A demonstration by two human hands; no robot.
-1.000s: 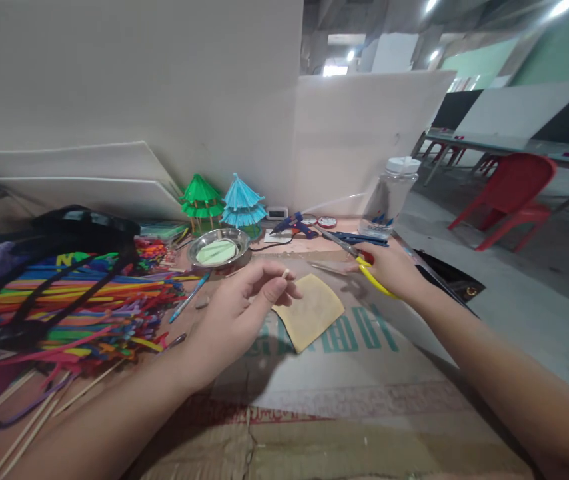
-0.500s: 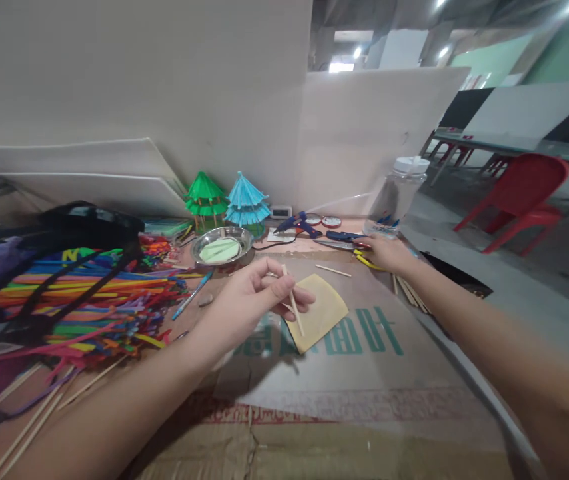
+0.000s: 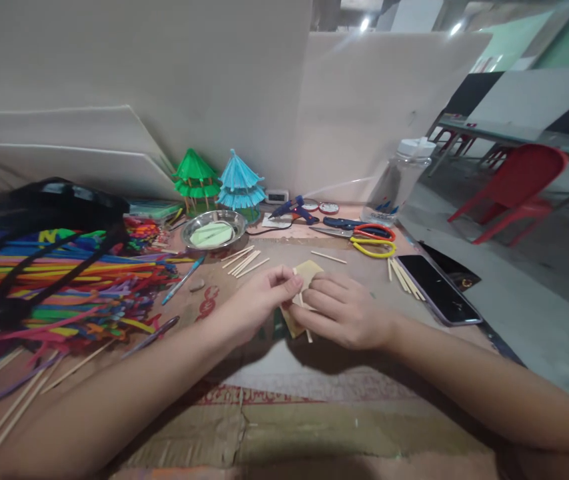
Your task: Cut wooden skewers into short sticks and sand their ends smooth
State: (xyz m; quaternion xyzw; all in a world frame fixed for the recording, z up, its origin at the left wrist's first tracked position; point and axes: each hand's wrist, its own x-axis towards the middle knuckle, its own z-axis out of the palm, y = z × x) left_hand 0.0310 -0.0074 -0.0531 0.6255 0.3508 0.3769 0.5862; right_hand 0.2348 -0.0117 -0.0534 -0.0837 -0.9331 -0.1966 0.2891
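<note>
My left hand [image 3: 264, 297] pinches a thin wooden stick [image 3: 309, 337] between thumb and fingers near its upper end. Against the same stick, my right hand [image 3: 339, 310] is closed with fingers curled; its fingertips are partly hidden. Beneath both hands lies a yellowish square sheet [image 3: 292, 325], mostly covered by them. Another loose stick [image 3: 329, 257] rests just beyond. Past the right hand are scissors with red and yellow handles [image 3: 373, 248].
Left are colourful pipe cleaners [image 3: 84, 287] and a blue pen [image 3: 182, 281]. A metal bowl [image 3: 240, 233], green [image 3: 195, 175] and blue [image 3: 239, 180] paper-roofed models, a glue gun [image 3: 294, 209] and a bottle [image 3: 399, 180] stand behind. A phone [image 3: 437, 288] lies right.
My right hand has come from the scissors back to the middle, beside my left hand at the stick. The phone and several sticks are now uncovered. The view has shifted slightly.
</note>
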